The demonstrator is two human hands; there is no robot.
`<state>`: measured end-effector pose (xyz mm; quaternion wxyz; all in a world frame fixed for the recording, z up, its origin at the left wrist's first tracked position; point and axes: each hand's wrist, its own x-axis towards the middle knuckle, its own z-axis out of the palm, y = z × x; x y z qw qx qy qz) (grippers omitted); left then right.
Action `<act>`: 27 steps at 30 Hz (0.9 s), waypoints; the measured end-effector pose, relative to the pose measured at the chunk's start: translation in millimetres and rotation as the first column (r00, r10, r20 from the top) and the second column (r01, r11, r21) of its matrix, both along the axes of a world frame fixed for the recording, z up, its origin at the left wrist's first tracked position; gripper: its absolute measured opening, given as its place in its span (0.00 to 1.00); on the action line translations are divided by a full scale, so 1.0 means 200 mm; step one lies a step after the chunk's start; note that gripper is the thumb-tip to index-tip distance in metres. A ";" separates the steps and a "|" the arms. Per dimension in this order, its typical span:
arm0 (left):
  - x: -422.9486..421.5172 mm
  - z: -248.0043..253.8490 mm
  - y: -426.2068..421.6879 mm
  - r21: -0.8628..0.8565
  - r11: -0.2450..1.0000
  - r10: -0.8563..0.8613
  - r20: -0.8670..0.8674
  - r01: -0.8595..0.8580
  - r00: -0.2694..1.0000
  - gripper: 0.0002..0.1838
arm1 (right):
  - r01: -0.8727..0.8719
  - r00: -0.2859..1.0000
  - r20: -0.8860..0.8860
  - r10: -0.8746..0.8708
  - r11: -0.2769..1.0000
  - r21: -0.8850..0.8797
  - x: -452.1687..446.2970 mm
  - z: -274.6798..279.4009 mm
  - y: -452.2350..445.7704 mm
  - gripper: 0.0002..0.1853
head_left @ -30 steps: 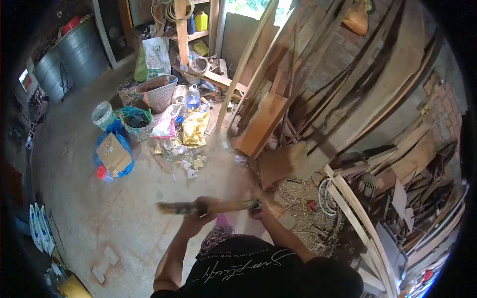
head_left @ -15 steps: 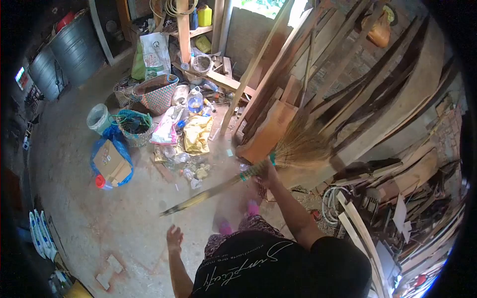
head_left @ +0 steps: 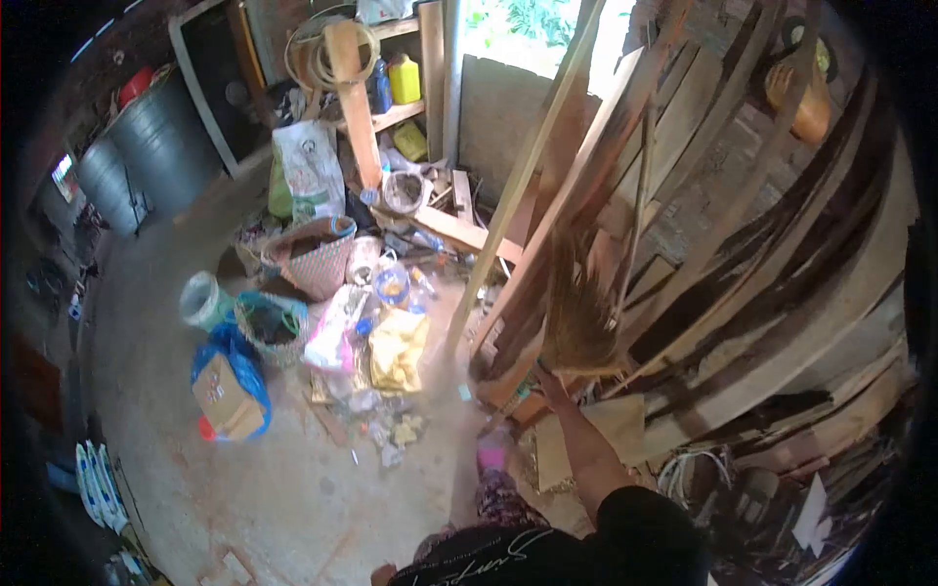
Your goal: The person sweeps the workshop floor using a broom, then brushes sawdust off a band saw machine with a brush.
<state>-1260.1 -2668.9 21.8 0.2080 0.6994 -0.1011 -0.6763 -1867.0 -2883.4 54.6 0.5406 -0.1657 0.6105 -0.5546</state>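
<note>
My right hand (head_left: 553, 388) is closed around the green-banded handle of a broom (head_left: 581, 322). The broom's brown bristles point up and away from me, against or just in front of the leaning boards (head_left: 547, 264); contact is hard to tell. Its handle slants down toward my pink-covered foot (head_left: 493, 451). At the bottom edge only a sliver of skin shows beside my black shirt, probably my left hand (head_left: 382, 575); its fingers are hidden. A flat wooden piece (head_left: 611, 439) lies beneath my right forearm.
Left of the boards lie a yellow bag (head_left: 399, 347), a woven basket (head_left: 318, 264), a white bucket (head_left: 202, 300) and cardboard (head_left: 230, 398) on a blue bag. A wooden shelf (head_left: 354, 98) stands behind. Long curved planks (head_left: 782, 332) and coiled cable (head_left: 689, 474) occupy the right.
The broom has swung from lying across in front of me to upright near the boards, bristles up. My right hand still grips it. My left hand has dropped almost out of view.
</note>
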 end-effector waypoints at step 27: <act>-0.53 0.19 -1.00 0.143 0.880 -0.474 0.171 0.454 0.864 0.20 | 0.003 0.990 -0.131 0.051 0.923 0.384 -0.13 -0.82 0.14 0.08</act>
